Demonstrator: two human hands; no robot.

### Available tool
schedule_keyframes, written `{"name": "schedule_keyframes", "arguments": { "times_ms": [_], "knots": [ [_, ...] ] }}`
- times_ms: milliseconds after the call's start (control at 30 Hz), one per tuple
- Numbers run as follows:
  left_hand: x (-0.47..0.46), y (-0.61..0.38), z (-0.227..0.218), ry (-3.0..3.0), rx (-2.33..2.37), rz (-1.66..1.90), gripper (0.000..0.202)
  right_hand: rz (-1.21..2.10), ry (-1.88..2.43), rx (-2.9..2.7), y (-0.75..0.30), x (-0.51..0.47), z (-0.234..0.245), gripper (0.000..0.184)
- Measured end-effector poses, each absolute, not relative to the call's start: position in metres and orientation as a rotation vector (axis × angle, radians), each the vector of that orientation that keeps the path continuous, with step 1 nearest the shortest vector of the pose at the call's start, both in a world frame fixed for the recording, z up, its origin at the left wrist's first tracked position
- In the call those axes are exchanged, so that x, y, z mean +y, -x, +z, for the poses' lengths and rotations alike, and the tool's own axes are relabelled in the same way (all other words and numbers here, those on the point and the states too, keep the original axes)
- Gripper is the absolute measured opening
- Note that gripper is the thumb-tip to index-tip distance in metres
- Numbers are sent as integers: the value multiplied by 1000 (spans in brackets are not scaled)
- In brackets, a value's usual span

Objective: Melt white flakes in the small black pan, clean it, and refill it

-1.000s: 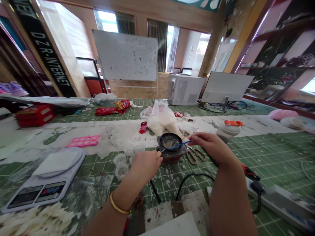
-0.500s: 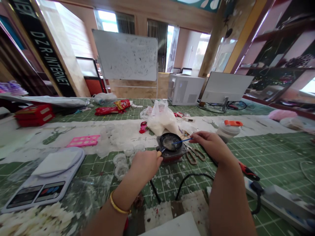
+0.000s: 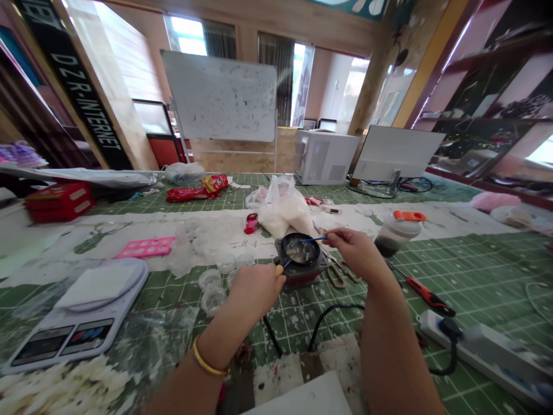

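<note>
From where I stand, the small black pan point(image 3: 318, 255) sits just right of the middle of the frame, on a dark hot plate point(image 3: 301, 280), with a cloudy, wet-looking layer in its bottom. The left hand point(image 3: 258, 286), low and left of it, has its grip curled around the pan's handle point(image 3: 280, 269), whose pale part shows at the fingers. The right hand point(image 3: 352, 249), at centre right, has its grip pinching one end of a blue stick point(image 3: 314, 238) between thumb and fingers; the other end reaches over the far side of the pan, and I cannot tell whether it touches the bottom.

Scissors point(image 3: 336, 278) lie on the table point(image 3: 484, 265) just right of the hot plate, partly under the right hand. A bag point(image 3: 285, 214) of white stuff stands right behind the pan. Clear cups point(image 3: 213, 300) cluster left of centre, near the left hand. A scale point(image 3: 135, 276) fills the lower left, and a jar point(image 3: 400, 229) with an orange-topped lid leans at centre right.
</note>
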State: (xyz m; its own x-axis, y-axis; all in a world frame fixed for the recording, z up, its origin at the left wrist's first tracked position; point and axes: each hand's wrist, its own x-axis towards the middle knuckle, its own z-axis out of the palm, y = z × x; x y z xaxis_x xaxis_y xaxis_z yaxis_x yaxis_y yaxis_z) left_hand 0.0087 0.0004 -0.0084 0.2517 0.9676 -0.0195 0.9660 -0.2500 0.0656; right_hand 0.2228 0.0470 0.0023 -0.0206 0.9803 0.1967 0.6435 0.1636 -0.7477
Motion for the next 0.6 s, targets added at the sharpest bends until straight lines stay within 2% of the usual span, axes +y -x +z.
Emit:
{"name": "schedule_keyframes", "arguments": {
  "times_ms": [100,233,367,500,600],
  "knots": [
    [1,-9,-8,-2432,1883,41,35,740,1435,-1802,-220,48,1,29],
    [1,-9,-11,-2427,1895,42,36,596,1519,-1751,-215,48,1,29],
    [0,-8,-12,-2422,1894,37,36,733,1426,-1790,-215,48,1,28],
    [1,-9,-11,-2421,1896,33,36,602,1512,-1718,-216,49,1,28],
    [1,-9,-9,-2425,1894,27,36,808,1392,-1780,-217,46,3,29]
  ]
}}
